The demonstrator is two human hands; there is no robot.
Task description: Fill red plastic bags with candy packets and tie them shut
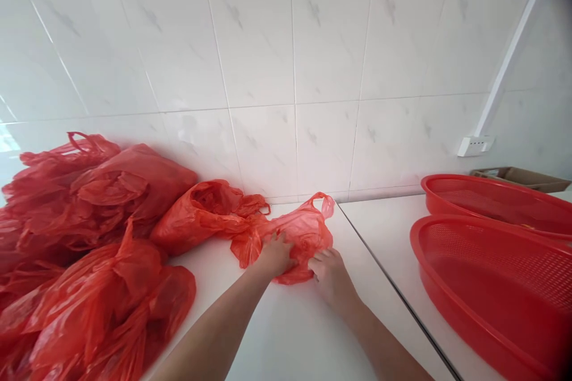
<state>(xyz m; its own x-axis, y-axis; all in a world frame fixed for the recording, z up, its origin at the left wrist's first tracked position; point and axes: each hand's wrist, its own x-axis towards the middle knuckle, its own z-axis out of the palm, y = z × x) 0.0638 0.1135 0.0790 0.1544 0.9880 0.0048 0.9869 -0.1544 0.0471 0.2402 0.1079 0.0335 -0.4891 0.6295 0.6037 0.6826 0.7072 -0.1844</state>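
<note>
A thin red plastic bag [308, 229] lies crumpled on the white table, its loop handle standing up near the wall. My left hand [277, 255] rests on the bag with its fingers spread over the plastic. At the bag's right edge, the curled fingers of my right hand [329, 271] pinch the plastic. Just left of the bag sits a fuller red bag [196, 217] with its mouth open, and the two touch. Whatever is inside the bag under my hands cannot be made out.
More stuffed red bags [102, 303] are heaped at the left. Two red perforated baskets [431, 274] stand at the right, with a cardboard box [531, 177] behind them. A dark seam [393, 283] divides the table tops. The tiled wall bears a power socket [476, 146].
</note>
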